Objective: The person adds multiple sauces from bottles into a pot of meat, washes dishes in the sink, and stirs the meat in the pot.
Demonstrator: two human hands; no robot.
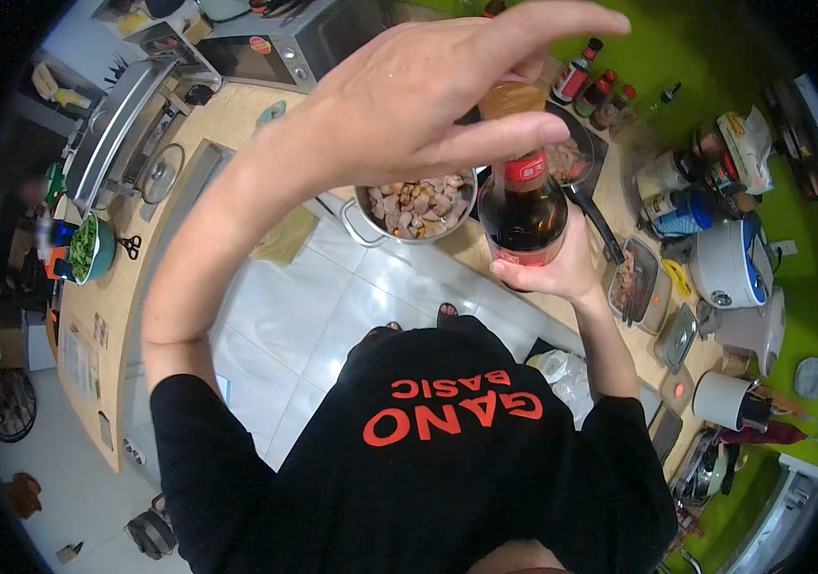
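A dark glass sauce bottle (524,215) with a red neck label stands upright in my right hand (560,262), whose fingers wrap its lower part. My left hand (445,93) is at the top of the bottle, around its amber-brown cap (513,102). The left thumb crosses in front of the cap's lower edge, and the index finger stretches out beyond it. Whether the left fingers grip the cap cannot be seen. Left of the bottle is a steel pot (412,208) of cut meat pieces. Behind it, partly hidden, a frying pan (577,154) also holds meat.
The pan's black handle (599,226) points toward me. Several sauce bottles (572,75) line the green wall. To the right are a glass container with meat (628,280) and a white appliance (732,262). Scissors (130,247) and a bowl of greens (97,247) lie left.
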